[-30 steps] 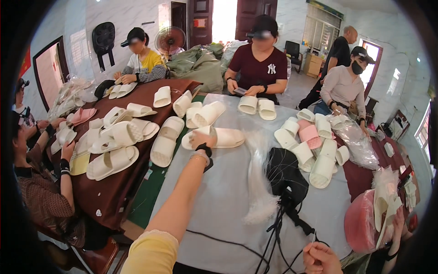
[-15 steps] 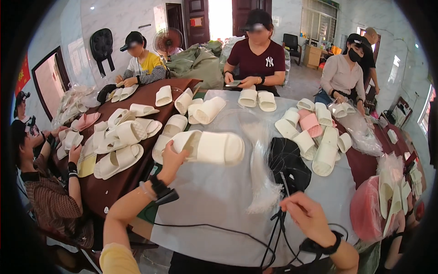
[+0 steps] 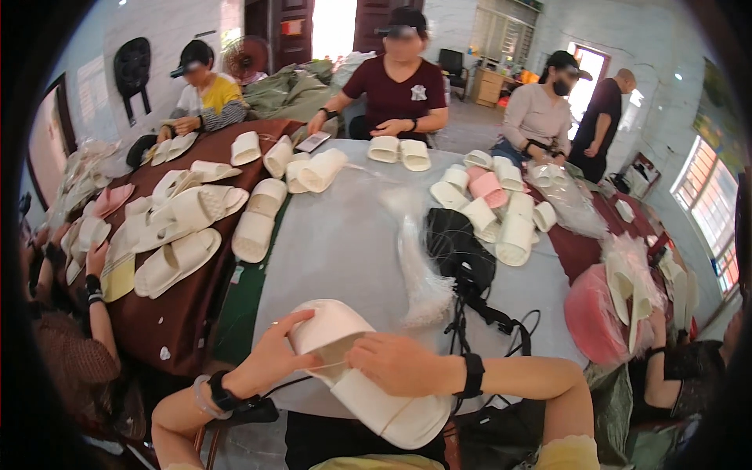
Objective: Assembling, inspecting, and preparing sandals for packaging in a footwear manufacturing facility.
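Pulled in from mid-table: white slippers (image 3: 368, 376) now close at the near edge, gripped as a pair by left hand (image 3: 270, 360) and right hand (image 3: 399, 364). Probably ready for bagging from plastic bags (image 3: 423, 274).

Grey table (image 3: 345, 243): white slippers (image 3: 399, 150), pink slipper (image 3: 487, 186), black bag (image 3: 458, 247), clear plastic bags (image 3: 423, 274).

From my remote seat I see a bundle of clear plastic bags (image 3: 419, 266) lying on the grey table (image 3: 345, 235), just left of a black pouch (image 3: 458, 247). More clear bags (image 3: 568, 200) sit crumpled at the right beside the slippers. A small dark phone screen (image 3: 312, 142) lies flat near the far edge.
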Tool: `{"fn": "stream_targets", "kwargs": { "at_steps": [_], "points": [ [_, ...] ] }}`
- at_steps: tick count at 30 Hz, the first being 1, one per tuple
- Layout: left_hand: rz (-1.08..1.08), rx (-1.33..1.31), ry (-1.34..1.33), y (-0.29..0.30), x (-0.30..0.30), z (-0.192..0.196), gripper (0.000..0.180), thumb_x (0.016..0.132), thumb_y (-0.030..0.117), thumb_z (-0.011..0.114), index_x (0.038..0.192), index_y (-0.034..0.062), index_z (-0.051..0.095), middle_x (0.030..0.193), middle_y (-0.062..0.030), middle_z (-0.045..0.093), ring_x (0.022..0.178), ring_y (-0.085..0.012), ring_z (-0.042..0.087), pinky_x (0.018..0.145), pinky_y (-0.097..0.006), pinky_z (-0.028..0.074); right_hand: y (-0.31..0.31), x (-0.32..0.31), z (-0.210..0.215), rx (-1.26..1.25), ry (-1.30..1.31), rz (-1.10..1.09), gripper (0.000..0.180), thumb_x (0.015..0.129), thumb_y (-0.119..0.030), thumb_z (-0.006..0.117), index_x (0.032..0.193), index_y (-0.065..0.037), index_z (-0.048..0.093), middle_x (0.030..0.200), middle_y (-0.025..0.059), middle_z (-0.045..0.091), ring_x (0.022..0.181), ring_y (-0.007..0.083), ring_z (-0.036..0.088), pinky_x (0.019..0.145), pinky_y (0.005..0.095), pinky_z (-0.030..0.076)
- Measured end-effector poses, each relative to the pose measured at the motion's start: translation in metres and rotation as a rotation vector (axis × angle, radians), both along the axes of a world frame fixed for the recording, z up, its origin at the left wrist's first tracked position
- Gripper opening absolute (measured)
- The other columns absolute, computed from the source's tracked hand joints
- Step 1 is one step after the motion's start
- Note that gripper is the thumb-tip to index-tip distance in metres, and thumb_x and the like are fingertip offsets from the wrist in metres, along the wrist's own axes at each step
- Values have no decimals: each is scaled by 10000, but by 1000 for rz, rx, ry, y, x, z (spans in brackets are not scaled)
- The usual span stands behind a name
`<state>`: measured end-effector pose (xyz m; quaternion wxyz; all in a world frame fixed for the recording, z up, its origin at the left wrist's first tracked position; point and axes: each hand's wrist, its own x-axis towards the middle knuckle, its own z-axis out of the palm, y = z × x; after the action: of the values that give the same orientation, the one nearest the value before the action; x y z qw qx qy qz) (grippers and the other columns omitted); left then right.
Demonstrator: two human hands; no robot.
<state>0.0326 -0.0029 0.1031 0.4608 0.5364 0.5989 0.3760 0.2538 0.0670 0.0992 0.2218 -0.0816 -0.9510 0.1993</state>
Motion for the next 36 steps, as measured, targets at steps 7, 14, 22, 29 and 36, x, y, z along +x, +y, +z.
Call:
{"fn": "stream_targets", "kwargs": {
  "at_steps": [7,14,22,29,36],
  "points": [
    [252,392,210,56,-40,-27,737,530,99,689,1221,38,439,1071,-137,454,1011,-262,456,894,-333,377,-50,57,33,-419,-121,-158,106,872,-131,434,949,-87,492,803,118,504,756,289,512,670,360,422],
    [-83,446,488,101,-14,-86,856,595,260,763,1305,23,346,1244,-214,361,1146,-328,374,978,-378,309,-20,59,43,-1681,234,-398,210,932,-195,399,1012,-32,505,901,-3,539,810,79,511,706,233,431],
    [-538,303,379,-14,-44,-39,434,790,256,628,1143,35,504,1159,-134,516,1054,-267,499,892,-349,391,-17,-32,25,-2067,519,-266,250,934,-173,400,1112,-17,482,1072,61,556,959,131,548,841,273,456],
    [-745,-4,301,-79,-39,0,303,850,275,568,1076,73,589,996,-107,615,905,-254,581,785,-307,445,15,-84,-66,-1878,500,-539,257,950,-173,329,1106,3,434,1101,132,539,1027,223,538,911,343,425],
    [-88,346,363,47,-51,18,247,865,243,525,879,11,605,803,-98,597,777,-176,573,695,-297,443,-70,-61,12,-1284,274,48,102,928,-97,380,927,-33,460,994,112,583,969,220,564,853,314,430]
  ]
}}
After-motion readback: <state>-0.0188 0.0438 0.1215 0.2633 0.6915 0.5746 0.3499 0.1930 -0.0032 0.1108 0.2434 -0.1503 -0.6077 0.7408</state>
